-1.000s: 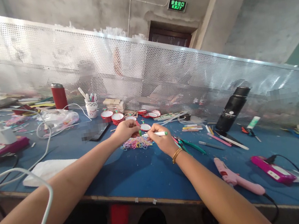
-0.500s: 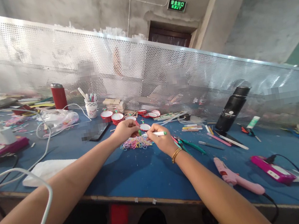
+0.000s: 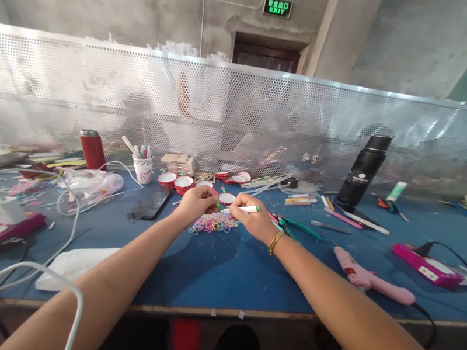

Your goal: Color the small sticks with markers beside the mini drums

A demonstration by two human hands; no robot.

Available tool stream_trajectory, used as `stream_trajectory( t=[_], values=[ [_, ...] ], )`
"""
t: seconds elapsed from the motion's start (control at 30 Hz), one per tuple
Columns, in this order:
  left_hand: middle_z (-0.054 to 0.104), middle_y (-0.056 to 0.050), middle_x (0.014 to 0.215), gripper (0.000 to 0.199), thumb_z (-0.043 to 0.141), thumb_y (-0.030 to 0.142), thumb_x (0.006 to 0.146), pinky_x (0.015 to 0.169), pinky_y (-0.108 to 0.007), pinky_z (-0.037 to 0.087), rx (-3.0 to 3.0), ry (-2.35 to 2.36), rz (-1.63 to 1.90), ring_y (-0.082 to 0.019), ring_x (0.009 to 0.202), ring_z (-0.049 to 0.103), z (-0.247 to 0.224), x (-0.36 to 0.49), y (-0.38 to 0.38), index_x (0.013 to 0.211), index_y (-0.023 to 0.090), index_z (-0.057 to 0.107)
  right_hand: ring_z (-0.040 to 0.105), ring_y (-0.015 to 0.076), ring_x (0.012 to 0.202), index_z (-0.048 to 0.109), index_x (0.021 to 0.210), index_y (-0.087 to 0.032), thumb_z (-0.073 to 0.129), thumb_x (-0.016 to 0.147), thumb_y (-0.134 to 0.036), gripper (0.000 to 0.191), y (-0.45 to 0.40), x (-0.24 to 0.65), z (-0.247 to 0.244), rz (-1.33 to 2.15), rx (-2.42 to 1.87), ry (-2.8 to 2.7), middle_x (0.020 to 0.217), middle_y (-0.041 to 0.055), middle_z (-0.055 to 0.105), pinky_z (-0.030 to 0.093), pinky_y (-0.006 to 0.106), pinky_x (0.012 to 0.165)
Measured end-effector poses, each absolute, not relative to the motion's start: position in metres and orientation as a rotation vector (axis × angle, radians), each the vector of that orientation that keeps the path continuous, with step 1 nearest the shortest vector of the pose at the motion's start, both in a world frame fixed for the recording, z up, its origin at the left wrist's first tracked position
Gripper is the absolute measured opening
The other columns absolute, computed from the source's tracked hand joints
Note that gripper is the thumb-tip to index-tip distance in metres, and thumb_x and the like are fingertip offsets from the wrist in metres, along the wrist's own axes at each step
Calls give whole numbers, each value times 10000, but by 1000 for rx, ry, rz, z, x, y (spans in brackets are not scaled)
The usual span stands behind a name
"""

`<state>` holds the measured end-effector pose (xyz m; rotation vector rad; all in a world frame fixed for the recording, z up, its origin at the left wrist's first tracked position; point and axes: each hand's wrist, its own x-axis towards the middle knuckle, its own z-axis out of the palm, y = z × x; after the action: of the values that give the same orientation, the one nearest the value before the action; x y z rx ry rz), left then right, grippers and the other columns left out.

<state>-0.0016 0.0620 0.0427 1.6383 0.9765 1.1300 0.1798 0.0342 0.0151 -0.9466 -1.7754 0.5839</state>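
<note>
Between the closed fingertips of my left hand is a small red-and-green strip, its exact kind too small to make out. My right hand, with a gold bracelet at the wrist, grips a white marker pen with a green end. The pen's tip points left at the strip; whether they touch I cannot tell. Just behind the fingers lies a round red-rimmed white piece. Beneath both hands is a pile of colourful elastic bands on the blue table.
Stacked red-rimmed rounds and a cup of pens stand behind my left hand. To the right lie green-handled pliers, a pink glue gun, a black bottle and a purple power strip. A white cable crosses before my left forearm.
Both hands keep nearly the same place and grip. The strip in my left fingers shows slightly more of its green end; the view has shifted very slightly.
</note>
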Motion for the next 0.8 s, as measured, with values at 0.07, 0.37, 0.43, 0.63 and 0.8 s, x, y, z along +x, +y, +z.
stream_trajectory(
  t=[0.07,0.37,0.43,0.63,0.8],
  values=[
    [634,2,564,63,618,194,777,536,-204,462,1631,981,1135,-86,510,593,43,-2,62,751,151,580,554,139,592,529,704,-210,547,808,-323,155,35,181,15,565,-949,-1777,632,-22,603,398,240,558],
    [640,2,566,84,644,205,762,532,-203,460,1623,992,1152,-86,507,595,45,-2,60,765,148,584,550,134,580,525,688,-208,537,808,-309,157,33,181,19,550,-947,-1747,628,-20,606,396,241,556],
    [638,2,567,68,628,196,772,534,-206,463,1625,985,1143,-87,507,595,45,-1,60,764,147,582,549,134,573,524,696,-210,541,807,-316,154,33,180,18,573,-941,-1751,629,-22,602,391,239,544],
    [640,-5,571,60,626,188,772,527,-199,451,1640,996,1157,-85,508,590,44,-2,61,759,149,583,548,137,579,530,687,-210,543,800,-304,148,36,183,17,543,-961,-1753,618,-23,595,395,243,558],
    [643,-3,575,87,643,217,762,537,-207,459,1618,999,1162,-91,515,595,44,-2,61,762,154,584,556,140,588,526,688,-210,541,806,-310,155,35,182,18,561,-945,-1736,630,-19,603,403,244,567]
  ],
)
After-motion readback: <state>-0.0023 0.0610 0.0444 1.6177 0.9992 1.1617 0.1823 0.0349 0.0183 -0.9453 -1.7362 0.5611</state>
